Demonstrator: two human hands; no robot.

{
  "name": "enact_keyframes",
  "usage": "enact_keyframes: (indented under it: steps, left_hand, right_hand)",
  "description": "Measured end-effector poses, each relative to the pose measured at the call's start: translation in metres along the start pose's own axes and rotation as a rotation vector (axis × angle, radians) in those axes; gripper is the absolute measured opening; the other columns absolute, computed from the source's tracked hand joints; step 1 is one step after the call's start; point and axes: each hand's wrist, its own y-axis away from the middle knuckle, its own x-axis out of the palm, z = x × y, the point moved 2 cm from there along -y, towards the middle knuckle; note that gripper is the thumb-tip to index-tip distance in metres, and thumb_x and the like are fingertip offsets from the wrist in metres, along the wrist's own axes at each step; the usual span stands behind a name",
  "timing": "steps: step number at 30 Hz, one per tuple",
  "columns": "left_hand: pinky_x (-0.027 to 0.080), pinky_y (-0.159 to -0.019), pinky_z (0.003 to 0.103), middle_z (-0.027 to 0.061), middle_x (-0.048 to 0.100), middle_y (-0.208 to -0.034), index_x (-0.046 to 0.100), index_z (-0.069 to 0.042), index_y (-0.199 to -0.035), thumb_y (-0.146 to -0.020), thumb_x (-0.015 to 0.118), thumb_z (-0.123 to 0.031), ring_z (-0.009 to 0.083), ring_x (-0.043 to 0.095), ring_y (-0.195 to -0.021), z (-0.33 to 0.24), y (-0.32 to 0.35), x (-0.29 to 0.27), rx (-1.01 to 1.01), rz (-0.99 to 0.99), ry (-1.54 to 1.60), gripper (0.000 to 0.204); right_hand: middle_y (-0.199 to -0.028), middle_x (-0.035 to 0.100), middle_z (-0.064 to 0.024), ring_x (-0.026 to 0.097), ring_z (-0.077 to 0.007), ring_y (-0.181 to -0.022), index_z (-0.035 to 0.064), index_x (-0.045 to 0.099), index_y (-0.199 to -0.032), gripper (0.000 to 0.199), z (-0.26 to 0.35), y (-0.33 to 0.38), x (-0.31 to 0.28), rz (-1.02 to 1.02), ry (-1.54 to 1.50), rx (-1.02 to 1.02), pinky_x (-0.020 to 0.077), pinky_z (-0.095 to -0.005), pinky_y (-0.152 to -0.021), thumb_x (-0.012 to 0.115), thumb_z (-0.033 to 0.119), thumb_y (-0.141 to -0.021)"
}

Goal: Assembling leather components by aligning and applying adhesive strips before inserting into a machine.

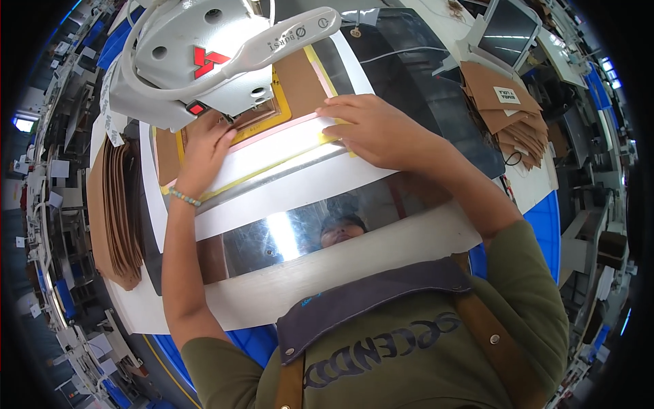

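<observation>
A flat sewing template (269, 158) with white, pink and yellow-taped strips lies under the head of a white sewing machine (184, 58). Inside it sit a brown panel (300, 85) and a yellow-edged frame (281, 102). My left hand (204, 153), a beaded bracelet at its wrist, rests on the template's left part; its fingertips reach beside the needle area and are partly hidden by the machine head. Across the template's right part lies my right hand (375, 133), fingers stretched out and thumb apart, touching the pink and yellow strips near the edge.
Stacks of brown pieces stand at the left (116, 211) and right (507, 109) of the table. A white sheet (300, 187) lies under the template, nearer me a shiny reflective plate (306, 235). A screen (507, 34) stands at the back right. A white lamp arm (286, 41) crosses the machine.
</observation>
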Motion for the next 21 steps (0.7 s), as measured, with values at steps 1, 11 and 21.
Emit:
enact_keyframes:
  steps: [1,11,21]
  left_hand:
    - [0.046,-0.113,0.044,0.0212,0.063,-0.147,0.072,-0.007,-0.141,-0.109,0.06,-0.02,0.0383,0.061,-0.13,0.012,0.011,-0.007,0.025,-0.105,-0.011,0.037]
    - [0.036,-0.127,0.045,0.0151,0.054,-0.163,0.06,-0.006,-0.154,-0.111,0.059,-0.029,0.0332,0.045,-0.153,0.131,0.113,-0.083,-0.373,-0.172,-0.435,0.049]
    - [0.032,-0.129,0.048,0.0199,0.047,-0.167,0.051,-0.017,-0.164,-0.114,0.05,-0.044,0.035,0.04,-0.157,0.107,0.106,-0.06,-0.392,-0.144,-0.408,0.057]
  right_hand:
    - [-0.152,0.062,-0.0131,0.049,-0.0316,-0.15,0.0045,0.075,-0.129,0.033,-0.005,0.006,-0.004,0.002,0.024,-0.001,0.0394,-0.0477,-0.122,0.066,0.006,-0.098]
    - [-0.151,0.065,-0.0096,0.051,-0.033,-0.148,0.0059,0.079,-0.122,0.03,-0.04,0.043,-0.009,-0.19,-0.045,0.159,0.0397,-0.0471,-0.122,0.064,0.001,-0.097]
    - [-0.148,0.066,-0.0093,0.053,-0.031,-0.146,0.0073,0.077,-0.125,0.029,-0.062,0.04,-0.025,-0.172,0.02,0.163,0.0388,-0.0467,-0.122,0.063,0.011,-0.1]
